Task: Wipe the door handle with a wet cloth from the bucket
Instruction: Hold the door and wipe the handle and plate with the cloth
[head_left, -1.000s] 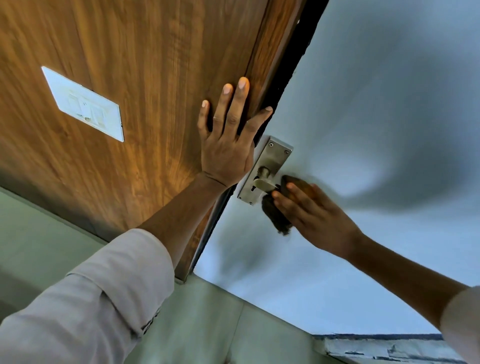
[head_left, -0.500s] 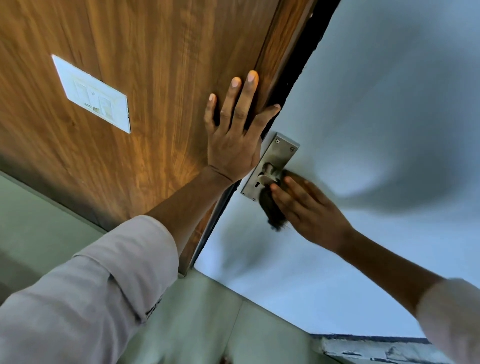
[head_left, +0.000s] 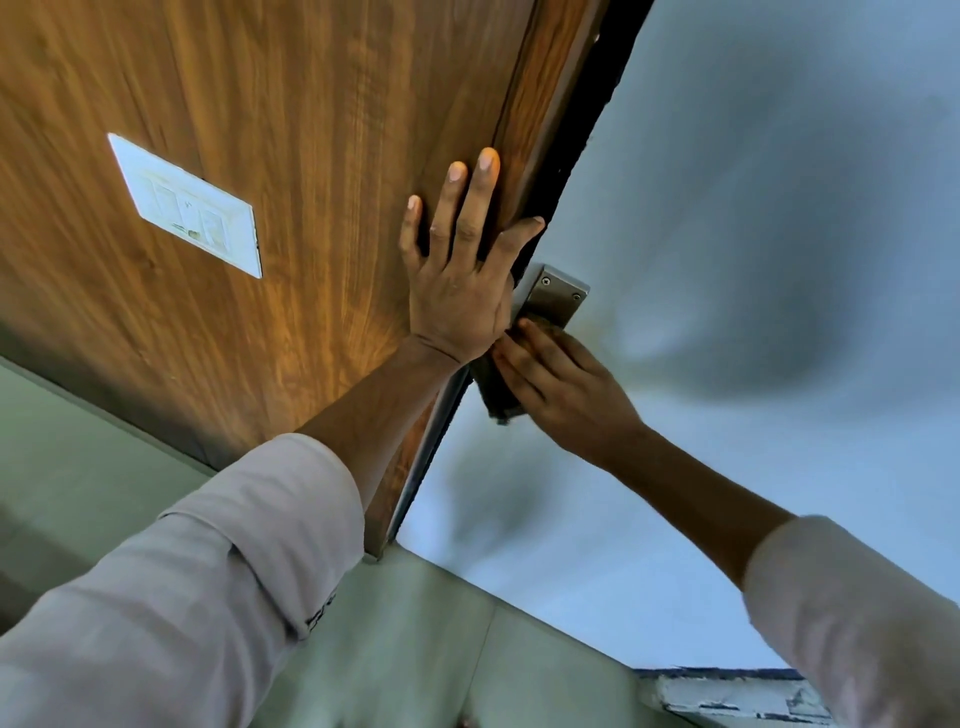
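A metal door handle plate (head_left: 558, 299) with screws is fixed on the pale grey door (head_left: 753, 260) near its edge. My right hand (head_left: 569, 392) presses a dark cloth (head_left: 493, 392) over the lower part of the plate, so the lever itself is hidden. My left hand (head_left: 460, 275) lies flat with its fingers spread on the brown wooden panel (head_left: 285, 156) beside the door's edge, partly overlapping the plate. The bucket is out of view.
A white switch plate (head_left: 184, 205) sits on the wooden panel to the left. Greenish floor tiles (head_left: 441, 649) lie below. A worn sill or step (head_left: 727, 693) shows at the bottom right. A dark gap runs between panel and door.
My right hand has slid the cloth left and up along the handle, closer to my left hand, and now covers the lever. My left hand stays on the wood.
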